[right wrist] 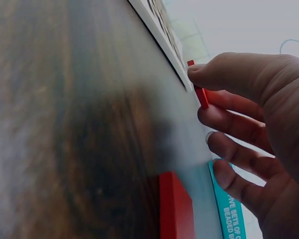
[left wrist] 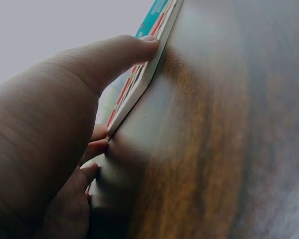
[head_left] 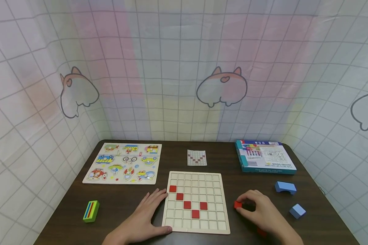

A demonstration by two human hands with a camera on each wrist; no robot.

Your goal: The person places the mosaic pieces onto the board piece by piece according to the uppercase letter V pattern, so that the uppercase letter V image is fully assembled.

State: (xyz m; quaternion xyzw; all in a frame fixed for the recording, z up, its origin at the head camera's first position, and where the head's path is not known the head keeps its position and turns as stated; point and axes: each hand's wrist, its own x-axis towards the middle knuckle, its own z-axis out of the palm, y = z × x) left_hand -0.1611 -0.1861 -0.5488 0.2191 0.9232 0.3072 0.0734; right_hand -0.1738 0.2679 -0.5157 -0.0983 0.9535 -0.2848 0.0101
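A pale gridded board (head_left: 210, 223) lies in front of me, with several red square tiles (head_left: 195, 214) set in its cells in a V-like line. My left hand (head_left: 144, 217) rests at the board's left side, fingers stretched along the edge and thumb on the lower left corner. To the right of the board, my right hand (head_left: 262, 209) pinches a small red tile (right wrist: 201, 97) between thumb and fingers. Beneath the right wrist, a red block (right wrist: 177, 209) stands on the table, mostly covered by the arm in the head view.
Behind the board lies a small pattern card (head_left: 197, 158). A vehicle puzzle board (head_left: 122, 163) is at the back left, a teal game box (head_left: 265, 157) at the back right. A green striped block (head_left: 91, 211) sits left; a blue arch (head_left: 285, 187) and blue cube (head_left: 297, 211) sit right.
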